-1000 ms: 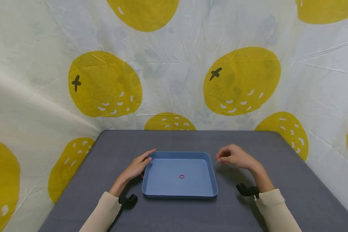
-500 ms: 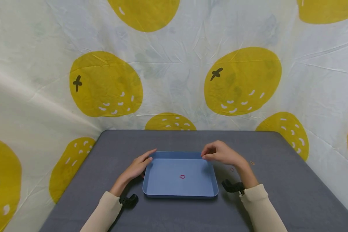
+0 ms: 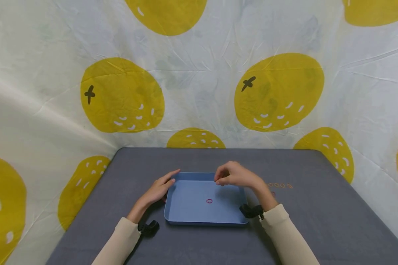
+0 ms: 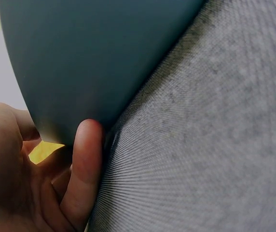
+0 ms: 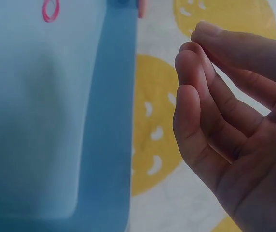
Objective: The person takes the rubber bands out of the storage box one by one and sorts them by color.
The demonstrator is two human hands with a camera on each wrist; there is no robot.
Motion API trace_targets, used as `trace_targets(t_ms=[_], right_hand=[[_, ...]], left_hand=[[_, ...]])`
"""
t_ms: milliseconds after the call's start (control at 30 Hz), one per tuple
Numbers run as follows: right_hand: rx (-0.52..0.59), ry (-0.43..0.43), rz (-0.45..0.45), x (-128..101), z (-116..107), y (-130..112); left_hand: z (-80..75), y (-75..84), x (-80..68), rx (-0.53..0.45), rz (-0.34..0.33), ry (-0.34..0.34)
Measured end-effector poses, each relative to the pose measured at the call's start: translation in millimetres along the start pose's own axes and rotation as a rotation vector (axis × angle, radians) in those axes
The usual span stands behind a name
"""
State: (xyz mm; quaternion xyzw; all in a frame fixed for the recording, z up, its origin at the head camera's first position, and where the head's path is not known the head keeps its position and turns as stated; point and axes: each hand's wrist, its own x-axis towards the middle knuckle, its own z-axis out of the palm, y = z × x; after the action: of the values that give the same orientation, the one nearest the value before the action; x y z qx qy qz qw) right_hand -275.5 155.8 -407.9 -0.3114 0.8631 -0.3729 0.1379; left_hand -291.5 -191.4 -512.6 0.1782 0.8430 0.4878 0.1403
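Observation:
A shallow blue tray (image 3: 205, 222) lies on the grey table with one red rubber band (image 3: 209, 201) on its floor. My right hand (image 3: 219, 180) hovers over the tray's far side. Its thumb and fingertips are pinched together on something too small to make out. The right wrist view has the curled fingers (image 5: 200, 72) above the tray's rim (image 5: 110, 121), with the red band (image 5: 50, 9) further in. My left hand (image 3: 167, 180) rests with straight fingers on the tray's far left corner. In the left wrist view its thumb (image 4: 86, 159) touches the outer wall (image 4: 89, 58).
A row of small orange bands (image 3: 279, 185) and a red one (image 3: 273, 193) lie on the grey table (image 3: 318, 221) right of the tray. A cloth printed with yellow fruit hangs behind and on both sides.
My right hand has moved left, from the loose bands beside the tray to above the tray's far side, uncovering those bands. The left hand and the tray have stayed put.

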Motion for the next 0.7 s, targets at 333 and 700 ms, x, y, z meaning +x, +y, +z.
trace_targets(t_ms=[333,700], right_hand=[[-0.057,-0.171,0.007,32.6,18.6,1.6],[-0.077,-0.309,0.087,45.3,39.1,11.0]], left_hand=[[-1.2,-0.2,-0.6,0.006,0.001,0.007],[-1.8,-1.2,0.2,-0.001,0.010,-0.005]])
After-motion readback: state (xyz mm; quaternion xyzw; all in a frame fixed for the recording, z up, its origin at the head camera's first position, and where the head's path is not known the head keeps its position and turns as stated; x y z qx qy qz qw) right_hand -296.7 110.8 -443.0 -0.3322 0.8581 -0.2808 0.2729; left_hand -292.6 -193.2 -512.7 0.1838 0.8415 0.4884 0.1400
